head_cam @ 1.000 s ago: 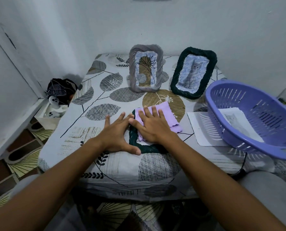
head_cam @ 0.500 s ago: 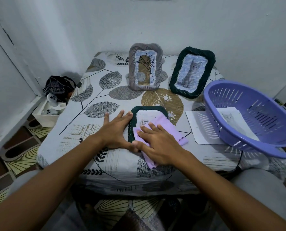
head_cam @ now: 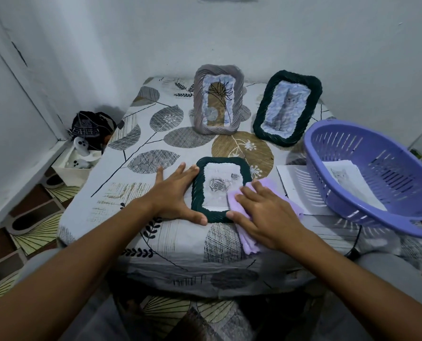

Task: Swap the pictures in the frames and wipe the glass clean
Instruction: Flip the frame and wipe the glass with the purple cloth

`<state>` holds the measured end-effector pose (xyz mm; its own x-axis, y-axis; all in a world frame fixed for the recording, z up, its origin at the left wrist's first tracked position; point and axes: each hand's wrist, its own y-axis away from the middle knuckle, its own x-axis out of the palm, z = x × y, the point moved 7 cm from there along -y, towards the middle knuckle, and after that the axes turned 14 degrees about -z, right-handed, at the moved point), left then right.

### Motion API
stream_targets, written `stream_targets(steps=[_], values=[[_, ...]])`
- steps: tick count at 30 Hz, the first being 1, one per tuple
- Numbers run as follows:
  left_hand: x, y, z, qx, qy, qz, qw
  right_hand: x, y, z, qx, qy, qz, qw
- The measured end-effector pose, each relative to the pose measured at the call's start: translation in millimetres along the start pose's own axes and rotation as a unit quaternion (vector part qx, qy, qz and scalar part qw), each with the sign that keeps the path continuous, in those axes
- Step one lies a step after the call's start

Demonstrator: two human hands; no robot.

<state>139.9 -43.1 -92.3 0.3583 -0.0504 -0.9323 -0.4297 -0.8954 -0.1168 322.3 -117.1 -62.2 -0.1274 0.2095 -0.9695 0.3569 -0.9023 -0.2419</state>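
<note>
A dark green woven frame point(head_cam: 200, 183) lies flat on the table near me, with a grey rose picture under its glass. My left hand point(head_cam: 175, 195) presses flat against the frame's left edge, thumb along its bottom. My right hand point(head_cam: 266, 215) presses a lilac cloth point(head_cam: 248, 244) onto the frame's lower right corner with straight fingers. A grey woven frame point(head_cam: 218, 99) with a plant picture stands upright at the back. Beside it leans a second dark green frame point(head_cam: 287, 107) holding a cat picture.
A purple plastic basket point(head_cam: 377, 178) sits tilted at the right, with a cat print point(head_cam: 345, 173) inside and a white sheet point(head_cam: 293, 183) under it. The table wears a leaf-patterned cloth point(head_cam: 141, 148). A dark bag point(head_cam: 89, 126) and white box lie on the floor left.
My right hand slid the cloth from the upper part of the glass down and to the right, uncovering the rose picture. My left hand stayed against the frame's left edge.
</note>
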Motion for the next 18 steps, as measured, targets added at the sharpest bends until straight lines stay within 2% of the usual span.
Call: stream_targets(steps=[8, 12, 18], values=[[0.2, -0.2, 1.6, -0.001, 0.001, 0.002, 1.0, 22.7, -67.3, -31.7, 0.092, -0.019, 0.028, 0.995], [-0.9, -0.1, 1.2, -0.004, 0.002, -0.002, 1.0, 29.4, -77.7, -32.4, 0.086, -0.028, 0.028, 0.995], [-0.9, -0.1, 1.2, -0.002, 0.007, -0.004, 1.0, 18.2, -34.2, -20.1, 0.056, -0.081, 0.031, 0.995]])
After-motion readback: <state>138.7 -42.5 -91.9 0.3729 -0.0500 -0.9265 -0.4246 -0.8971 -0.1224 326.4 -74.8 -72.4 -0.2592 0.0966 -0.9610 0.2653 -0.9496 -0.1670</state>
